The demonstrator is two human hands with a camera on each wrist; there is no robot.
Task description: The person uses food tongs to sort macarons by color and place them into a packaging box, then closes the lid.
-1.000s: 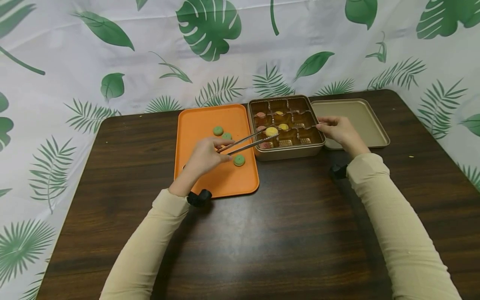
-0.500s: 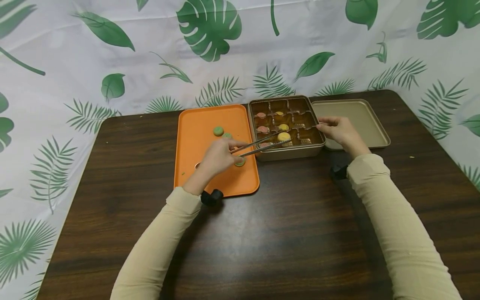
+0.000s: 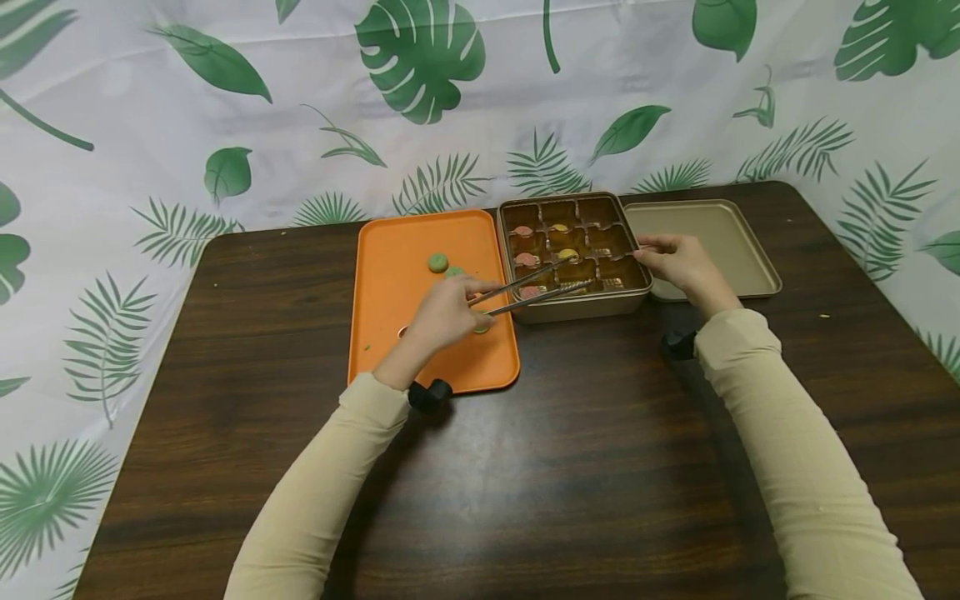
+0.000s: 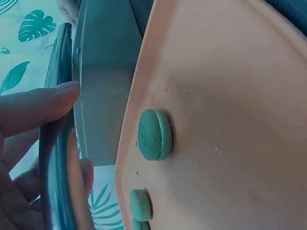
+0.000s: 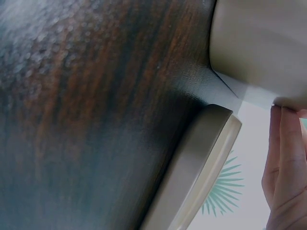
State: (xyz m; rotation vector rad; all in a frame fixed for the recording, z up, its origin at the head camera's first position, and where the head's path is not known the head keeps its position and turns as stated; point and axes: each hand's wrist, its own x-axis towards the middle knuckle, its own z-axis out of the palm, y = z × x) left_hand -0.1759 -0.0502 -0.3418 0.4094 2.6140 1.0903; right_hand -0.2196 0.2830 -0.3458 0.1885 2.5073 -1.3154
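My left hand (image 3: 444, 315) grips metal tongs (image 3: 542, 297) above the orange tray (image 3: 386, 275); their parted tips reach over the front middle compartments of a gold tin box (image 3: 581, 308). No macaron shows between the tips. Inside the box's brown divided insert lie several pink macarons (image 3: 527, 260) in the left column and yellow macarons (image 3: 567, 254) in the middle column. My right hand (image 3: 684, 265) pinches the box's right rim; in the right wrist view its fingers (image 5: 286, 148) touch the wall. Green macarons (image 4: 154, 135) rest on the tray, partly hidden by my left hand.
A flat gold lid (image 3: 701, 242) lies right of the box, close behind my right hand. Tray, box and lid stand side by side along the back of the dark wooden table (image 3: 585, 467). A leaf-patterned cloth (image 3: 480, 100) hangs behind. Crumbs dot the tray.
My left hand has moved right with the tongs, carrying a yellow macaron over the box's front middle compartment. That macaron has left the tips, which stand wider apart. My right hand stays put.
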